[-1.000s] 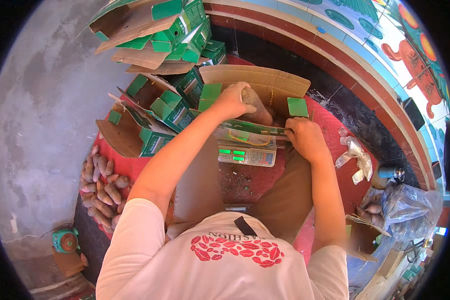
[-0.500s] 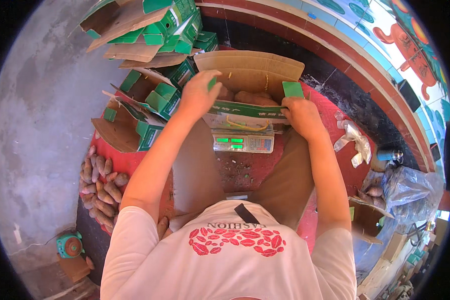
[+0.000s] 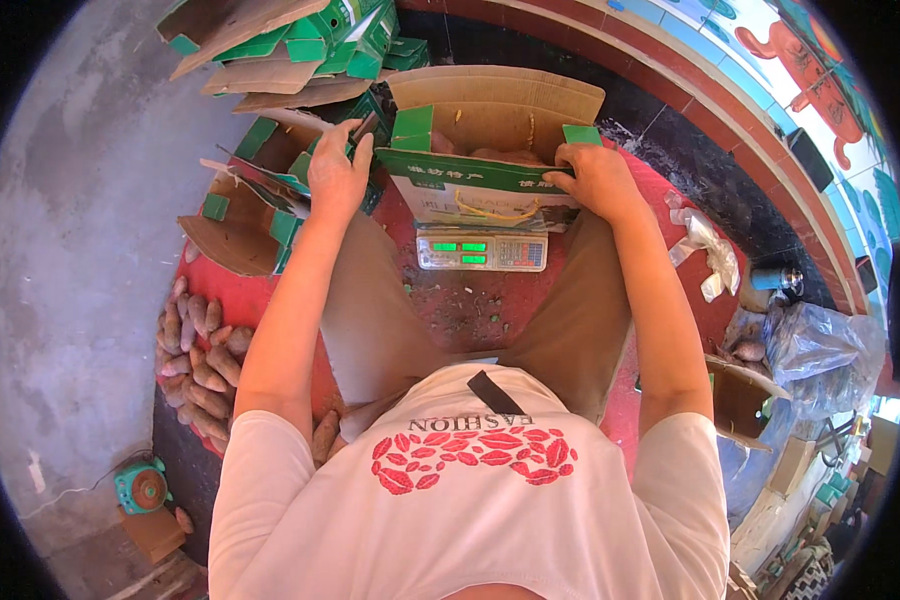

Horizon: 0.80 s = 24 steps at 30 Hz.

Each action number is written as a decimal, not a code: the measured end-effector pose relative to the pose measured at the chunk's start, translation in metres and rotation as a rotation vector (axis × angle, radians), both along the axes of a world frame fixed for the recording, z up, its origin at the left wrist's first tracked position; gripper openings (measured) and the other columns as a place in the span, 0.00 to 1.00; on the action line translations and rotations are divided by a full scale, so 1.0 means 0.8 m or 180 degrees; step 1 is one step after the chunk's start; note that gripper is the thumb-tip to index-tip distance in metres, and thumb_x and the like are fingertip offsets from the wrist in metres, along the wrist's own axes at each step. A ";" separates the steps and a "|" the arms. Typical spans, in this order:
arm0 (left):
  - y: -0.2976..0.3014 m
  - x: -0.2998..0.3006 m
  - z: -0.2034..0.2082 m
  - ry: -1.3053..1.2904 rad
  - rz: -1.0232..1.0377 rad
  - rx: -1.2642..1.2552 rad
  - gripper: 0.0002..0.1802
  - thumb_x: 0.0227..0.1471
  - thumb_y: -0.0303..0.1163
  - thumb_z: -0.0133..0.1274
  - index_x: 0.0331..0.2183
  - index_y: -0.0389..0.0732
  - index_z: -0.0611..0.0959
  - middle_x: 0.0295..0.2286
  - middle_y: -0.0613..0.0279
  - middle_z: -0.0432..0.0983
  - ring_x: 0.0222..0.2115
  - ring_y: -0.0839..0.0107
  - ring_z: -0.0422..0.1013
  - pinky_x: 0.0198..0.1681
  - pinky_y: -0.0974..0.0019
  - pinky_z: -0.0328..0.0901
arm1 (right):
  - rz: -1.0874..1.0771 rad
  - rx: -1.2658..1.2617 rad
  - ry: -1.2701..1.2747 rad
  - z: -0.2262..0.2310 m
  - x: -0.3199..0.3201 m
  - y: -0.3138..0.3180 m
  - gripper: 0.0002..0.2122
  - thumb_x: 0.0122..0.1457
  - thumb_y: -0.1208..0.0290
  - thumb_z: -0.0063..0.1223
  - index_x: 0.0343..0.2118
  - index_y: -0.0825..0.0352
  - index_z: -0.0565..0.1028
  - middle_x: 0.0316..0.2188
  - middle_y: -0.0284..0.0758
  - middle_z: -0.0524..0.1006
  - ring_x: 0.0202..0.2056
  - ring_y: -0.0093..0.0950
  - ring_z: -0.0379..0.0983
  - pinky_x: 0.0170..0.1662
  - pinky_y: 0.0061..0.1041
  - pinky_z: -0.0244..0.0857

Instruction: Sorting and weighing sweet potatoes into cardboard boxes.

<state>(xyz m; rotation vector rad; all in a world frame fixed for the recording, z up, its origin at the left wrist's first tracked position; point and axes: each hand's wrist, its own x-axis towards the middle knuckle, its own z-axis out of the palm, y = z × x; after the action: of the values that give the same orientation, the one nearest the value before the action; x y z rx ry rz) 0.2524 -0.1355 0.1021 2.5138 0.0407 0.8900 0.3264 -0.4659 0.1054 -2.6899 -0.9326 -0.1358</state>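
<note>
In front of me a green and white cardboard box (image 3: 440,205) stands behind the lit display of a digital scale (image 3: 482,250); whether it rests on the scale's plate is hidden. Its tall brown flap (image 3: 495,100) is raised at the back, and two small green side flaps stick up. Reddish-brown sweet potatoes (image 3: 505,156) show inside, mostly covered by the front panel. My right hand (image 3: 598,182) grips the front panel's top edge at its right corner, thumb outside. Left of the box, my left hand (image 3: 336,175) has thumb and fingers apart, beside another open carton.
Stacked green cartons (image 3: 320,50) lie at the far left, with opened boxes (image 3: 232,235) below. Loose sweet potatoes (image 3: 202,365) are heaped on the red mat at left. To the right are a crumpled plastic bag (image 3: 708,250), a blue flask (image 3: 775,280) and clear plastic sheeting (image 3: 820,360).
My left hand has come off the box's left flap and moved left. The front panel shows more fully, while my right hand stays at its right corner. The view has shifted slightly.
</note>
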 end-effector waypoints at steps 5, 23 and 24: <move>0.004 -0.008 0.001 0.0047 -0.0023 -0.0164 0.15 0.49 0.34 0.51 0.38 0.36 0.76 0.35 0.49 0.73 0.37 0.57 0.71 0.42 0.63 0.63 | 0.0006 0.0102 -0.0044 0.001 -0.002 0.004 0.15 0.46 0.57 0.56 0.25 0.66 0.74 0.23 0.42 0.75 0.29 0.40 0.72 0.32 0.36 0.65; 0.036 -0.031 0.018 -0.0184 -0.0100 -0.0045 0.15 0.51 0.34 0.48 0.37 0.34 0.77 0.35 0.49 0.74 0.38 0.56 0.70 0.43 0.62 0.62 | -0.0771 0.1423 -0.1834 0.014 -0.021 -0.049 0.11 0.49 0.63 0.53 0.22 0.67 0.71 0.22 0.39 0.73 0.29 0.39 0.70 0.32 0.34 0.64; 0.039 -0.033 0.018 -0.0102 -0.0099 -0.0162 0.15 0.51 0.34 0.48 0.38 0.34 0.77 0.36 0.49 0.74 0.38 0.57 0.70 0.44 0.62 0.62 | -0.1179 0.1720 -0.1921 0.016 -0.031 -0.068 0.10 0.50 0.64 0.53 0.22 0.66 0.72 0.22 0.39 0.73 0.29 0.39 0.70 0.32 0.34 0.64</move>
<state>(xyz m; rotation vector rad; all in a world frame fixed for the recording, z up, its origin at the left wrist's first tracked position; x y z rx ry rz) 0.2263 -0.1046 0.1167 2.4459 0.0139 0.9055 0.3019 -0.5207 0.1181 -2.2854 -0.4170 -1.1459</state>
